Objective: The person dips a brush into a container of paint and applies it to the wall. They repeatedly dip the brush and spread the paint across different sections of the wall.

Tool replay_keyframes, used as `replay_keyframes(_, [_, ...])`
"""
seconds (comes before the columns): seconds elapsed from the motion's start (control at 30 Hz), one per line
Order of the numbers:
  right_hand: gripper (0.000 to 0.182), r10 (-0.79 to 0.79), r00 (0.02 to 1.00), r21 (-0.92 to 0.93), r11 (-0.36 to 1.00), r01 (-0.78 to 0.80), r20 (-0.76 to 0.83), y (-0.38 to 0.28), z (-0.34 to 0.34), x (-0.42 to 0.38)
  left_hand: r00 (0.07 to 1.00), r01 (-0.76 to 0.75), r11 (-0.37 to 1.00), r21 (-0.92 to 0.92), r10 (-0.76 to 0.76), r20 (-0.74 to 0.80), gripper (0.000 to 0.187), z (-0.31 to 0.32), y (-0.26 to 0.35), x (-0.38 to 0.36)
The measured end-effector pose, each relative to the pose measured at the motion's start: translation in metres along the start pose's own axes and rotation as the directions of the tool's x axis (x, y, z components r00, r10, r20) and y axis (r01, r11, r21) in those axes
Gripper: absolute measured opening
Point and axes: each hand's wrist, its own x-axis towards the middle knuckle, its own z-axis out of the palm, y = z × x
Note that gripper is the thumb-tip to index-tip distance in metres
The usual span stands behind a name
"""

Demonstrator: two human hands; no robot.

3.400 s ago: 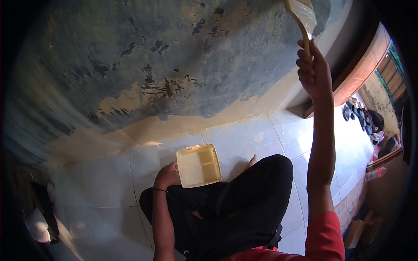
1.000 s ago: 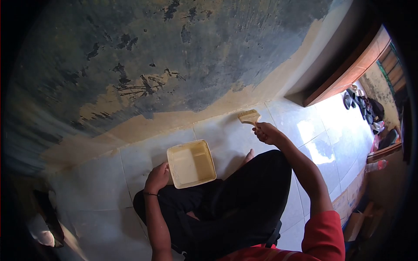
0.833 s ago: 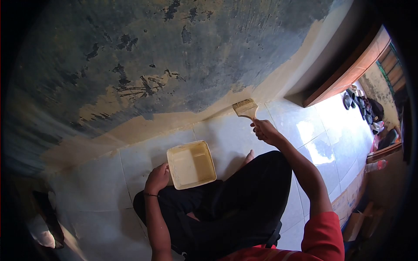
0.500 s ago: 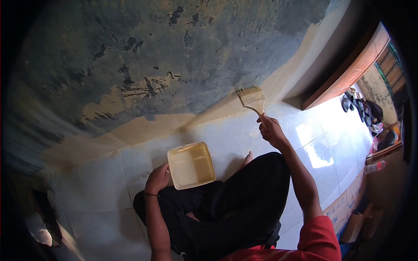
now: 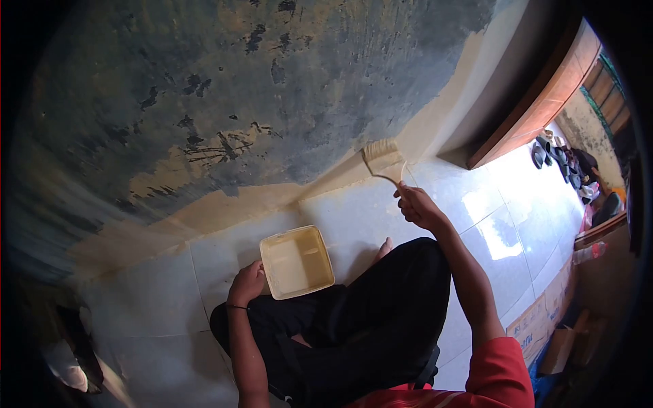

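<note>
My right hand (image 5: 418, 206) grips the handle of a wide paintbrush (image 5: 384, 158); its pale, paint-coated bristles are at the lower part of the wall (image 5: 272, 102). That wall is patchy grey-blue, with dark flaked spots and a band of cream paint along its lower edge. My left hand (image 5: 246, 283) has its fingers closed on the left side of a square cream tub (image 5: 297, 262), which is tilted toward me at my crossed legs. Cream paint coats the inside of the tub.
Pale glossy floor tiles (image 5: 156, 292) run along the wall's base. To the right is a doorway with a wooden frame (image 5: 527, 102), and several shoes (image 5: 561, 160) lie beyond it. A flattened cardboard piece (image 5: 544, 309) and a plastic bottle (image 5: 590, 252) are at the right.
The brush has shifted slightly left and down along the wall, its bristles now turned more upward. My left hand still holds the tub, whose opening has tipped a little. The view has shifted slightly.
</note>
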Motion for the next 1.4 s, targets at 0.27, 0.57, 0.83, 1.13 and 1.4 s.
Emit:
replay_keyframes(0.27, [0.040,0.294,0.951,-0.022,0.955,-0.297,-0.097,0.024,-0.021,0.034,1.000,0.000,1.000,-0.004,0.000,-0.010,0.026,-0.002,0.000,0.001])
replay_keyframes(0.57, [0.038,0.054,0.994,0.060,0.997,-0.048,-0.096,0.000,-0.001,0.002,1.000,0.005,1.000,0.002,-0.005,0.006,0.027,-0.002,-0.001,0.000])
replay_keyframes(0.83, [0.033,-0.184,0.982,0.152,0.970,0.189,-0.045,-0.007,0.003,-0.010,1.000,-0.003,1.000,-0.025,0.002,-0.010,0.027,0.000,-0.001,0.000])
replay_keyframes(1.13, [0.032,-0.289,0.956,0.162,0.943,0.292,-0.041,-0.009,0.001,-0.008,1.000,-0.016,1.000,-0.010,0.016,-0.002,0.027,0.000,0.000,0.003])
replay_keyframes(1.4, [0.034,-0.370,0.927,0.232,0.898,0.374,-0.059,-0.015,0.008,-0.011,1.000,-0.010,1.000,0.006,0.010,-0.001,0.026,-0.002,0.001,0.003])
